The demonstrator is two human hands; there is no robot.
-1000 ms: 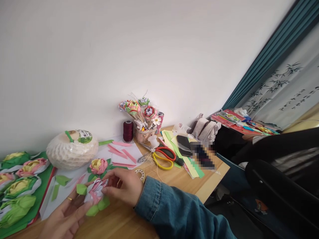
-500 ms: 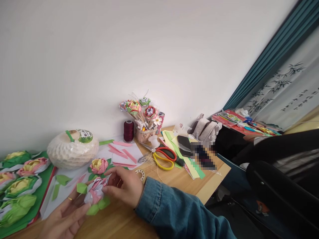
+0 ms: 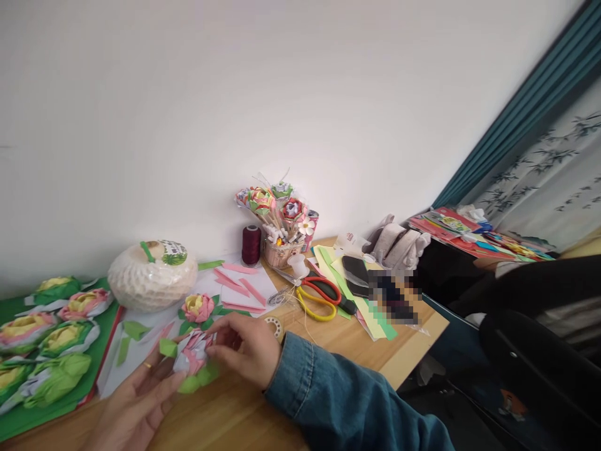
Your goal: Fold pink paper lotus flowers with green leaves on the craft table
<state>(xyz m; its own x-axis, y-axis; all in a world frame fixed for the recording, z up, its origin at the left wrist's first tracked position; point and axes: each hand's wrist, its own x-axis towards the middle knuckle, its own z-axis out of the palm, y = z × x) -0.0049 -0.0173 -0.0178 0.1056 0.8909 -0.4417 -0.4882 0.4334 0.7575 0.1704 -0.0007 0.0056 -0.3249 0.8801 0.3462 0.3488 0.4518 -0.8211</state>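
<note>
Between my hands, above the wooden table (image 3: 244, 394), is a folded paper flower (image 3: 191, 352) with pink and white petals and light green leaves around its base. My left hand (image 3: 143, 398) grips it from the lower left, thumb in front. From the right, my right hand (image 3: 248, 347) closes its thumb and fingers on the flower's edge; the fingertips are partly hidden. Just behind lies a finished-looking pink and yellow paper flower (image 3: 198, 308) with dark green leaves. Several paper flowers (image 3: 66, 338) rest on a green sheet at the left.
Red-and-yellow-handled scissors (image 3: 319, 299) lie beside paper strips (image 3: 335, 269). Behind them stand a dark red thread spool (image 3: 251, 245) and a basket (image 3: 282, 255) of paper flowers. A wrapped white coconut (image 3: 153, 279) sits near the wall. Pink strips (image 3: 239, 285) lie on white paper.
The view has shifted slightly, so everything appears farther right. Both hands stay on the paper flower with almost the same hold.
</note>
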